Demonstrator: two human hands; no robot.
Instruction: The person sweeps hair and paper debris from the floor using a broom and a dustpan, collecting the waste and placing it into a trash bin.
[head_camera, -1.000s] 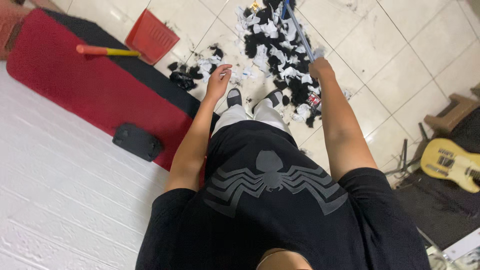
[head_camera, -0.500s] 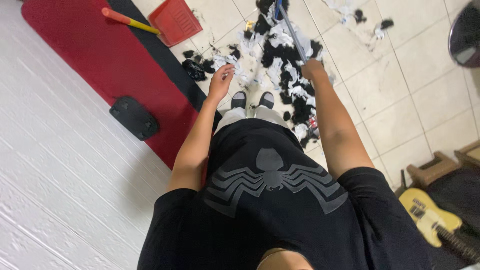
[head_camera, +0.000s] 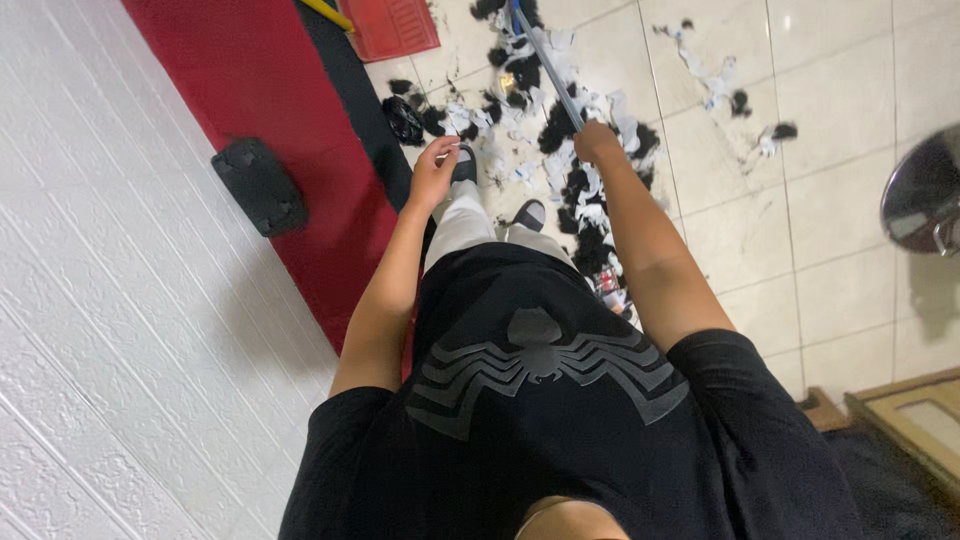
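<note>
Broom handle (head_camera: 548, 75) runs from the right hand (head_camera: 597, 143) up and away across the tiled floor (head_camera: 830, 200); right hand is wrapped tight round it, w/ the head end out of view past the top edge. Left hand (head_camera: 433, 172) hangs loose, fingers half curled, holding nothing, just above the sandalled feet. I read the sweep as roughly mid-way: most black hair clippings and white paper scraps (head_camera: 570, 170) sit bunched in one heap by the feet, but a few strays (head_camera: 715, 85) lie apart to the right, not yet pulled in. Red dustpan (head_camera: 390, 25) rests nr the red mat (head_camera: 270, 110), untouched, so pickup looks undone. Black pad (head_camera: 258, 186) lies on the mat.
</note>
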